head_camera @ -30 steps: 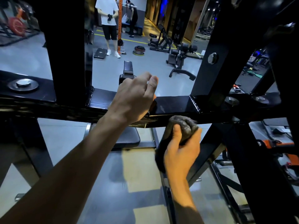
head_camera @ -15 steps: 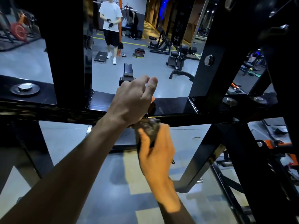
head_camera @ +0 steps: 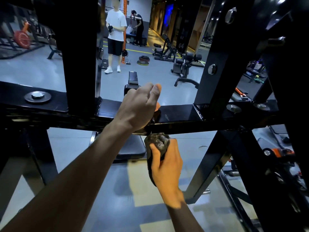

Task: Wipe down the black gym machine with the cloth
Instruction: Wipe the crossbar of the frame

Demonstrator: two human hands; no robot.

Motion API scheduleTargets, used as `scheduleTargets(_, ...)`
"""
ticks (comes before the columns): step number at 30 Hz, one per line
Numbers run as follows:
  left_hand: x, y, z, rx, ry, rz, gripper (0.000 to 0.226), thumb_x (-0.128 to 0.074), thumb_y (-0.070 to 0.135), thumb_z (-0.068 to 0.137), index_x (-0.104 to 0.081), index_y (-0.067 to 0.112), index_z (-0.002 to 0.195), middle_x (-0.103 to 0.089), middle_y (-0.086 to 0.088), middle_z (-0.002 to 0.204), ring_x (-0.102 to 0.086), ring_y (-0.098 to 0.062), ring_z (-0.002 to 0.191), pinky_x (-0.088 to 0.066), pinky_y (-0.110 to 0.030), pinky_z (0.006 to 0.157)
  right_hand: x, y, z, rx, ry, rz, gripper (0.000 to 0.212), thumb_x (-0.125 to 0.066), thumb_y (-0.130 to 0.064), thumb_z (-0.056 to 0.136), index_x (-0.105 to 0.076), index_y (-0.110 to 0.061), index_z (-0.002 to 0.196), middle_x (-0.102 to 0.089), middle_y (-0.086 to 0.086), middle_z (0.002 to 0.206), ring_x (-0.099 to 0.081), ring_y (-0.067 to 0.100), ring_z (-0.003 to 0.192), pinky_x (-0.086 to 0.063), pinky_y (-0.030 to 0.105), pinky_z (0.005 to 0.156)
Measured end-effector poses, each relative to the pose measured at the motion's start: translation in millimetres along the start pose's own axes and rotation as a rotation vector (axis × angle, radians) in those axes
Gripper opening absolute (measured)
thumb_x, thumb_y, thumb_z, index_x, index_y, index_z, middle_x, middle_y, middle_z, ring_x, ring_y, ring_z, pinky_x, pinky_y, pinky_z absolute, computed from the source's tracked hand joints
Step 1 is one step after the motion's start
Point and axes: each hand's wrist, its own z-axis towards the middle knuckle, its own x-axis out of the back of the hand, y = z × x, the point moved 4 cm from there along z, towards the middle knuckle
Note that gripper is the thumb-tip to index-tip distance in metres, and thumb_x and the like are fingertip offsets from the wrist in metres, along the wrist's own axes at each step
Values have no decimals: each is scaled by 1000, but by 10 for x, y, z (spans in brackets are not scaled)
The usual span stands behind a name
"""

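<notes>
Fingers of your right hand (head_camera: 167, 162) bunch the cloth (head_camera: 158, 142) against the beam's (head_camera: 180, 117) underside; your left hand (head_camera: 139, 108) curls over its top. Loosen that grip, and the cloth may drop.

Two hands (head_camera: 138, 108) (head_camera: 167, 163), one cloth (head_camera: 158, 142), one machine (head_camera: 180, 118), two bystanders (head_camera: 116, 30) (head_camera: 138, 27) (far back).
</notes>
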Motion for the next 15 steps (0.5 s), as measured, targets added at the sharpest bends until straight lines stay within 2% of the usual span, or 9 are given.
scheduleTargets(3, 10, 20, -5, -10, 12, 10, 63, -20, 57, 99, -65, 13, 101, -67, 5, 73, -63, -22, 77, -47, -41, 73, 33, -132, 95, 38, 5, -33, 21, -53, -44, 102, -53, -25, 108, -54, -9, 95, -50, 6, 80, -35, 6, 65)
scheduleTargets(6, 12, 3, 4, -19, 16, 7, 62, -20, 57, 101, -64, 13, 99, -69, -5, 77, -63, -24, 77, -48, -45, 73, 33, -303, 225, 69, 33, 2, 31, -50, -47, 102, -60, -18, 111, -56, -9, 98, -51, 2, 82, -35, 3, 67)
scheduleTargets(12, 11, 8, 11, -15, 13, 17, 63, -18, 58, 100, -63, 13, 98, -65, -3, 74, -60, -22, 75, -44, -42, 68, -83, -115, -46, -50, -2, -6, 21, -49, -54, 100, -45, -34, 104, -52, -13, 87, -48, -3, 74, -36, 4, 64)
scheduleTargets(15, -2, -17, 24, -7, 10, 10, 67, -17, 60, 100, -63, 11, 97, -67, -6, 75, -62, -26, 77, -48, -48, 73, -39, -249, 89, -15, 25, 40, 23, -50, -52, 101, -50, -29, 104, -53, -13, 88, -53, -4, 77, -37, 5, 65)
